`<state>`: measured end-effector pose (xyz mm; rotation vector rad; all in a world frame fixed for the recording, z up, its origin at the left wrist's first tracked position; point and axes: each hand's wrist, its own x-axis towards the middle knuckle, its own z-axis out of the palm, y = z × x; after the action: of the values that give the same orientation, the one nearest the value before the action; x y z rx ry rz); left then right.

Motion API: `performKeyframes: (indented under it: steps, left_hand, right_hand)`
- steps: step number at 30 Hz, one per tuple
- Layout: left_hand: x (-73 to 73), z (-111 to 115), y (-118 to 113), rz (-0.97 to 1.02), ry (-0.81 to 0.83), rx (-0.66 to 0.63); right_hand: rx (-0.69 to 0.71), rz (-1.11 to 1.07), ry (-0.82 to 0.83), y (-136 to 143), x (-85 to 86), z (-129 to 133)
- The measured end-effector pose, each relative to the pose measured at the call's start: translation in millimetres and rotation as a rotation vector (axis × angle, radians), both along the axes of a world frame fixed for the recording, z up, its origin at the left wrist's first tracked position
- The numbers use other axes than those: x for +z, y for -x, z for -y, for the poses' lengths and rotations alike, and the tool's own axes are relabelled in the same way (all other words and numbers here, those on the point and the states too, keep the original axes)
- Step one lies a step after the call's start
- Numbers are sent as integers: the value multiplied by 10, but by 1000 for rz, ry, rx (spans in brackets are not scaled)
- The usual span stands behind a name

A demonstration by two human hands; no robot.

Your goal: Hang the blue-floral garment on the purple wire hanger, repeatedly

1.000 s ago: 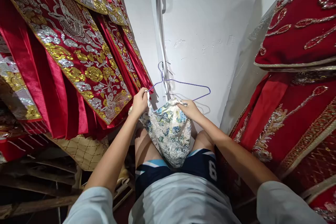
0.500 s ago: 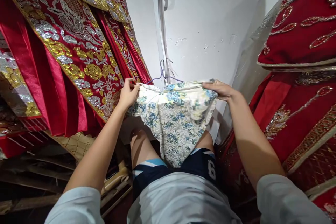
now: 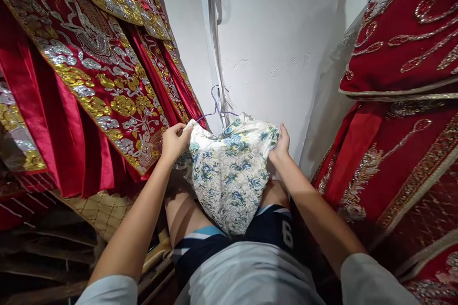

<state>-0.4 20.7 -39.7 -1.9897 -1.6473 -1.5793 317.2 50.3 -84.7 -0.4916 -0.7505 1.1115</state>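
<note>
Head view: left hand [image 3: 188,127] pinches the floral blouse [image 3: 229,176], neckline up, long axis running downward, grip of right hand [image 3: 281,147] unclear

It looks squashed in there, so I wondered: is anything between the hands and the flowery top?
Nothing visible is in between. The left hand pinches the top on one side, and the right hand touches its other side. The hanger shows above the top, not in the way.
</note>
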Motion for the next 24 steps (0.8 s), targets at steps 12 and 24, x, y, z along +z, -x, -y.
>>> performKeyframes:
  steps: [12, 24]
  left_hand:
    - [107, -44, -197, 202, -68, 49]
    - [71, 341, -1065, 642, 405, -787]
  right_hand:
    - [403, 760, -464, 216, 641, 926]
    - [397, 742, -55, 93, -64, 587]
